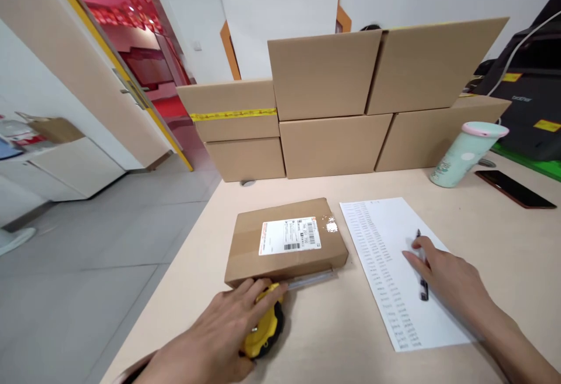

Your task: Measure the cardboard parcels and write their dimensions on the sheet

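Note:
My left hand (pixel 223 325) is closed round a yellow and black tape measure (pixel 264 330). Its blade (pixel 312 279) runs out to the right along the near edge of a small brown cardboard box (pixel 245 244). On the box's top is a white shipping label (pixel 289 236); my left fingertips are close to its near left corner. My right hand (pixel 456 279) rests over a sheet of paper (pixel 405 220) bearing columns of handwritten entries. Its thumb and forefinger are apart, crossing above a black pen (pixel 423 290) on the sheet. The other right fingers are hidden.
Larger cardboard boxes (pixel 335 145) stand stacked along the table's back. A mint-green tumbler (pixel 467 153), a dark phone (pixel 515 189) and a black printer (pixel 526 92) are on the right. Left of the table edge lies grey floor, with a doorway beyond.

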The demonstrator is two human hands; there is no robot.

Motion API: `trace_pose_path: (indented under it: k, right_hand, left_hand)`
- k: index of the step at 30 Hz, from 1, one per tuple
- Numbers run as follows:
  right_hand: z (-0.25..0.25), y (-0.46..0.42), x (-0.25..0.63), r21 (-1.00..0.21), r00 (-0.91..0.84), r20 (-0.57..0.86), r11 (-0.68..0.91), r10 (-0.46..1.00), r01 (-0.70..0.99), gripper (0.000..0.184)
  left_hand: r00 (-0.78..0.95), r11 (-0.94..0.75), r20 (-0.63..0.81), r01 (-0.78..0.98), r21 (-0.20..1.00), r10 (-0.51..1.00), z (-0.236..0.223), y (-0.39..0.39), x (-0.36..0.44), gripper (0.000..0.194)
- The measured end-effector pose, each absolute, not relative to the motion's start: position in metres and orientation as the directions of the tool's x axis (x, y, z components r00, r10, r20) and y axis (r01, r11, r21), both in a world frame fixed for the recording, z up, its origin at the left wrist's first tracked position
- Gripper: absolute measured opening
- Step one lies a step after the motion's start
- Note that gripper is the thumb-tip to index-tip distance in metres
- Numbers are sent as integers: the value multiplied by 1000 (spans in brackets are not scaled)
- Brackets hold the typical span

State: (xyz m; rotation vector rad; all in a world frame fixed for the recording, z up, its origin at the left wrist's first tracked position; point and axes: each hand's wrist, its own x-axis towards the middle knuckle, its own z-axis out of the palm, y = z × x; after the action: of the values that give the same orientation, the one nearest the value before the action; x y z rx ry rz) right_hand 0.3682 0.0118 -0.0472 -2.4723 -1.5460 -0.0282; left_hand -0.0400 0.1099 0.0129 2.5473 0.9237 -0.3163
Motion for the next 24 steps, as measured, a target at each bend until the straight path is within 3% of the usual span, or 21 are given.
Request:
trace_pose_path:
  k: [3, 5, 8, 9, 10, 12, 14, 17, 18, 22, 24]
  right_hand:
    - [-44, 10, 375, -476, 376, 56, -307, 925, 824, 28]
    - [-35, 7, 376, -733, 401, 24, -256, 916, 630, 31]
    - [-20, 5, 374, -952, 445, 35, -106, 895, 287, 35]
    - [-17, 4, 372, -972, 463, 55, -60, 885, 229, 35]
    - [-15, 4, 369, -978, 493, 82, -24, 866, 205, 34]
    - [-15, 6, 362, -974, 574, 152, 23, 805, 226, 33]
    - [-21, 8, 354, -959, 647, 209, 25, 733, 281, 26]
    - [-32, 13, 346, -960, 658, 196, 5, 728, 280, 35]
    - [-34, 15, 345, -971, 632, 158, 3, 759, 239, 37]
    - [-41, 24, 342, -1000, 454, -17, -16, 891, -5, 50]
    - [-44, 28, 341, -998, 425, -65, -53, 903, -40, 43]
  left_hand:
    - [744, -704, -233, 668, 240, 626, -1, 100, -48, 97]
    - [779, -746, -89, 622, 238, 621, -8, 89, -43, 96]
    - [899, -874, 117, 368, 316, 421, -7, 65, -9, 84]
    - [925, -900, 146, 290, 324, 351, -4, 57, 10, 74]
    - [961, -919, 84, 223, 324, 262, -2, 49, 31, 66]
    - [988, -951, 60, 122, 285, 145, 2, 34, 74, 54]
    - [990, -970, 77, 101, 220, 121, 3, 21, 110, 47]
    - [990, -978, 23, 136, 157, 141, 0, 13, 142, 44]
    - [987, -977, 5, 158, 144, 160, -1, 14, 148, 49]
    - [982, -978, -3, 190, 90, 190, -9, 26, 159, 104]
    - [980, -975, -8, 201, 95, 201, -15, 32, 163, 112]
